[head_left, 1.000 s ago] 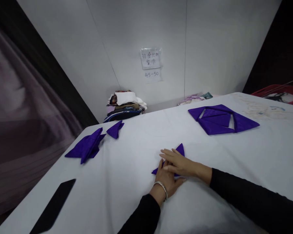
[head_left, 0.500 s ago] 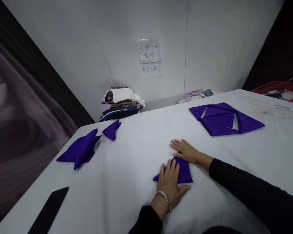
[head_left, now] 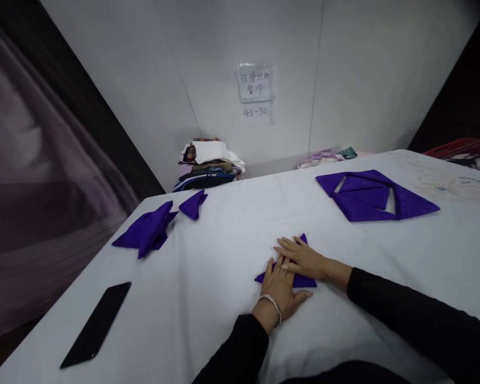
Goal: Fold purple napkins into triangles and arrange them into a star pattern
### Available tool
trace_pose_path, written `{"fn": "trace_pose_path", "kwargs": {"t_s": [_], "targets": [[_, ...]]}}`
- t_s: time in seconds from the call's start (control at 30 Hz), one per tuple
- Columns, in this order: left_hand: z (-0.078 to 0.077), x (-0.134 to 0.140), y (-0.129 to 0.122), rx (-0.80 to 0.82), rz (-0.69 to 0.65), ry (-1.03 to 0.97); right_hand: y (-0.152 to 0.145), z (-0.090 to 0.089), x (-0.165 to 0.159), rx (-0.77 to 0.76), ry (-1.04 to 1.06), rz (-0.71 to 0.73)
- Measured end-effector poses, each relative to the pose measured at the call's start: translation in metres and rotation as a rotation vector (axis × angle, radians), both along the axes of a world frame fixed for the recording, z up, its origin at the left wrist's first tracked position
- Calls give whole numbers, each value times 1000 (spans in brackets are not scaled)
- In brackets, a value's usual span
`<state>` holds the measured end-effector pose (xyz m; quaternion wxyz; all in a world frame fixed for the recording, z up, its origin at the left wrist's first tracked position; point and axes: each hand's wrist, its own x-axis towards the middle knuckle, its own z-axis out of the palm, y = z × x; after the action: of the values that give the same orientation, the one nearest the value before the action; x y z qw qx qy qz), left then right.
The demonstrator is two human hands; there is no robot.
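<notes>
A purple napkin [head_left: 305,282], folded into a triangle, lies on the white-covered table [head_left: 224,330] under both hands. My left hand [head_left: 280,290], with a silver bangle at the wrist, rests flat on it with the fingers stretched out. Across the left fingertips lies my right hand [head_left: 302,258], fingers extended and pressing down over the cloth. One corner of the napkin pokes out beyond the right hand and another sticks out to the left. The middle of the cloth is hidden by the hands.
Folded purple napkins [head_left: 152,229] and a smaller purple one [head_left: 193,205] lie at left. Flat purple folded pieces [head_left: 364,210] form an outline at right. A black phone-like slab [head_left: 98,325] sits front left. Stacked clothes [head_left: 210,165] and a paper sign [head_left: 256,85] are behind.
My right hand has come down and leftward over the left fingers. A napkin corner now shows beyond the right hand. The view has shifted slightly, showing more of the black slab.
</notes>
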<state>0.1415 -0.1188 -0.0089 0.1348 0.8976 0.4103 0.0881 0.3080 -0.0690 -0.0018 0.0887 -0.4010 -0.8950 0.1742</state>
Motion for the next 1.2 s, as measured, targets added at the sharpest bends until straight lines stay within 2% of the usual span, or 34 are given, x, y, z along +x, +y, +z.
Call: {"fn": "trace_pose_path", "kwargs": {"t_s": [0.1, 0.23, 0.47, 0.6, 0.83, 0.9, 1.07, 1.2], "targets": [[0, 2, 0, 11, 3, 12, -1, -12, 2, 20, -14, -34], [-1, -5, -4, 2, 30, 32, 3, -16, 5, 52, -19, -27], [0, -54, -28, 5, 213, 129, 2, -18, 5, 88, -37, -8], [2, -72, -39, -20, 274, 160, 3, -19, 5, 79, -34, -7], [15, -70, -36, -30, 420, 106, 3, -17, 5, 58, -7, 2], [20, -60, -32, 12, 397, 87, 3, -16, 4, 45, 1, 1], [18, -31, -23, 40, 90, 66, 0, -10, 2, 26, 12, 3], [6, -25, -10, 17, 74, 111, 2, -3, 0, -9, 55, -7]]}}
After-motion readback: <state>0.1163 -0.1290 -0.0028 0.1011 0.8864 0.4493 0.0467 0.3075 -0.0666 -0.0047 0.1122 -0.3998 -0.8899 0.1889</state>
